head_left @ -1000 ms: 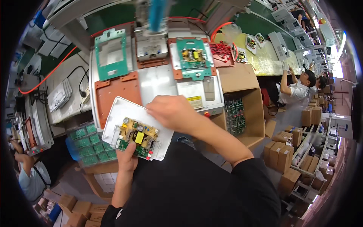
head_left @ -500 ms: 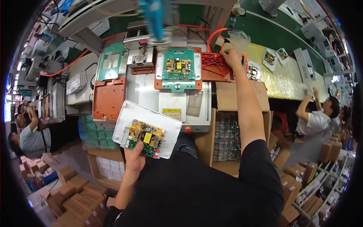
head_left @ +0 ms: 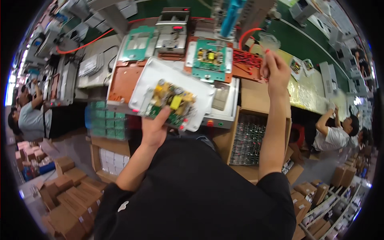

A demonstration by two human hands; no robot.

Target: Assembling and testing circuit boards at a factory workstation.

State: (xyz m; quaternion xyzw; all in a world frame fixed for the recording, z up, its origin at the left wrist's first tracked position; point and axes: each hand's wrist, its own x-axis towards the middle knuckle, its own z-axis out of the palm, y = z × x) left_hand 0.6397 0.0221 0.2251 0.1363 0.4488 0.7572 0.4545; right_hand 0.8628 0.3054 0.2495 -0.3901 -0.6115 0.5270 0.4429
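Observation:
My left hand [head_left: 155, 127] grips a white plastic cover [head_left: 149, 78] from below, thumb on the circuit board [head_left: 173, 105] lying on it. The board carries a yellow transformer and green and tan sections; motion blurs it. My right hand [head_left: 277, 73] is raised and closed in a pinch beside a pile of red wires [head_left: 247, 58]. Red bits show at its fingers, seemingly a red wire. Beyond the cover, a green fixture plate [head_left: 209, 73] on a brown base holds another board [head_left: 211, 57].
A brown tray [head_left: 122, 82] and a green frame [head_left: 138, 44] lie on the left beside a metal device [head_left: 172, 34]. An open carton [head_left: 236, 138] of boards stands below my right arm. Blue hardware [head_left: 232, 18] hangs over the bench. Other people sit at both sides.
My right hand has drawn back from the red wires, now in a pinch. My left hand has lifted the cover and board up and right. The view has shifted, too.

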